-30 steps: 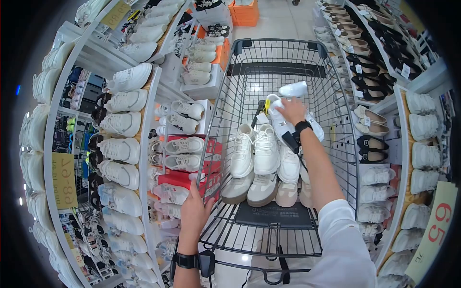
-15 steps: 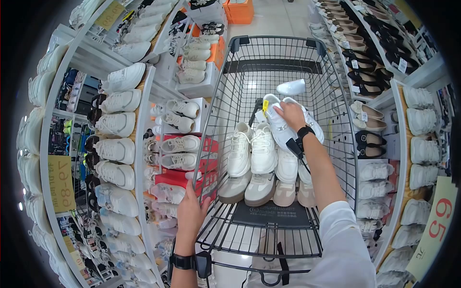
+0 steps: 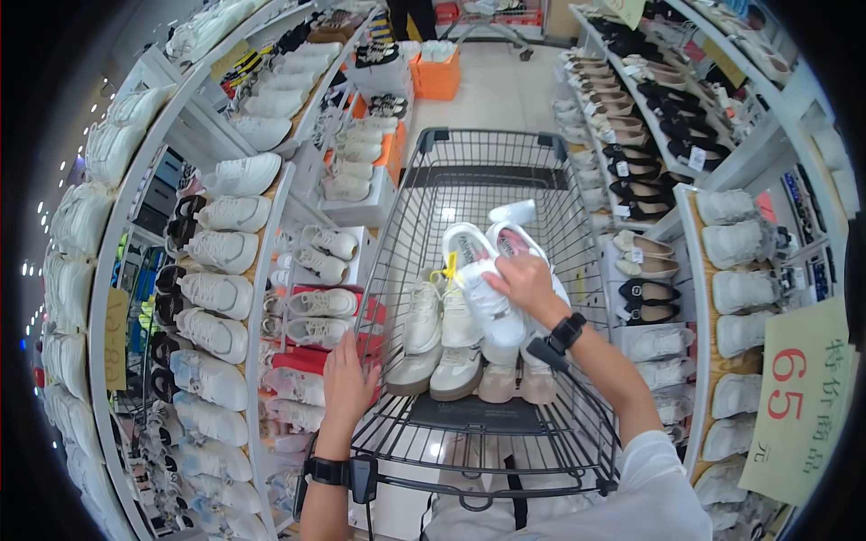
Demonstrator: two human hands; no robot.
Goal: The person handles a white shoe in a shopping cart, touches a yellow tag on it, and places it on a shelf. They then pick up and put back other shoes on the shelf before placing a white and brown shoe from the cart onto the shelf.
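My right hand (image 3: 523,281) is closed on a pair of white sneakers (image 3: 492,305), gripping near their openings. Their printed insoles face up, and a yellow tie (image 3: 448,269) hangs beside them. Below and to the left, cream lace-up sneakers (image 3: 422,326) stand in the shopping cart (image 3: 492,134), with brown-soled shoes (image 3: 456,371) and beige-toed shoes (image 3: 498,382) nearer me. Beyond the held pair lies a white cylindrical item (image 3: 512,213). My left hand (image 3: 350,383) rests by the cart's left side rail, its fingers stretched out and thumb apart, holding nothing.
Racks of white sneakers (image 3: 216,295) line the left side, beside shoe boxes (image 3: 363,200). On the right are flats (image 3: 631,167), more pale sneakers (image 3: 740,290) and a price sign (image 3: 798,401). An orange box (image 3: 437,77) and a person's dark-clothed legs (image 3: 413,20) are at the aisle's far end.
The view has tilted up, showing more of the aisle. The sneakers in my right hand have turned, bringing their insoles into sight. My left hand's fingers have straightened by the rail.
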